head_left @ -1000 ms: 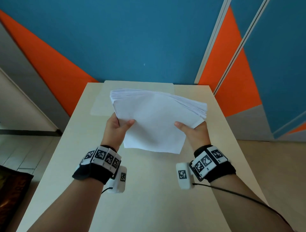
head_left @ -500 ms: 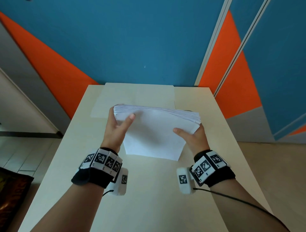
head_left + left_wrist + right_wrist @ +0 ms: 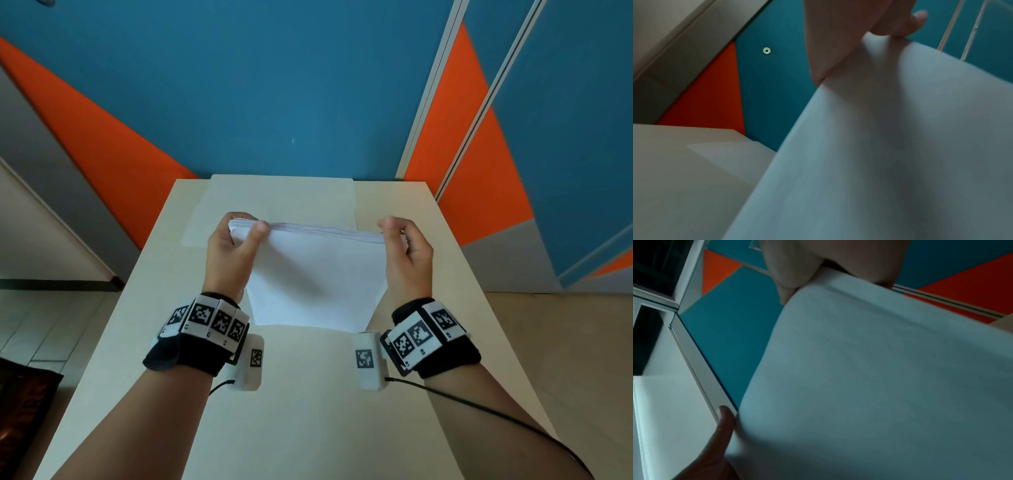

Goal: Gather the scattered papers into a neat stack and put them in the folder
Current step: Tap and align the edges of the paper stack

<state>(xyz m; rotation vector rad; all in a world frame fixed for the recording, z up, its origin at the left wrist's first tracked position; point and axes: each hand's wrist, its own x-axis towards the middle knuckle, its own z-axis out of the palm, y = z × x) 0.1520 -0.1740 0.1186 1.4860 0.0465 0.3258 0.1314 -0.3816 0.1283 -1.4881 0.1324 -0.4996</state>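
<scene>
The gathering looks done: no loose sheets show on the tabletop [image 3: 308, 411], and all the papers seem to be in 1 stack of papers [image 3: 315, 274] held between 2 hands. Squaring is judged the step in hand, since the stack stands on edge with its lower edge down at or near the tabletop, as if for tapping; whether it touches cannot be told. Its upper edge reads as a fairly even band of sheet edges, though slightly fanned toward the right end. What remains, by this reading, is finishing the alignment and sliding the stack into the folder [image 3: 281, 195], a pale translucent sleeve lying flat at the far end of the tabletop, just beyond the hands and not yet opened or touched.

The stack is upright, leaning a little, its broad face turned toward the person. Its upper edge runs left to right across the tabletop, roughly parallel to the folder's far edge; which side of the sheets is the longer one cannot be judged from this foreshortened view.

The left hand [image 3: 233, 253] has a closed grip on the stack's upper left corner, thumb on the near face and fingers curled behind. The right hand [image 3: 406, 257] pinches the upper right corner the same way. Both wrist views show little beyond the shaded sheet face and a thumb against it
</scene>
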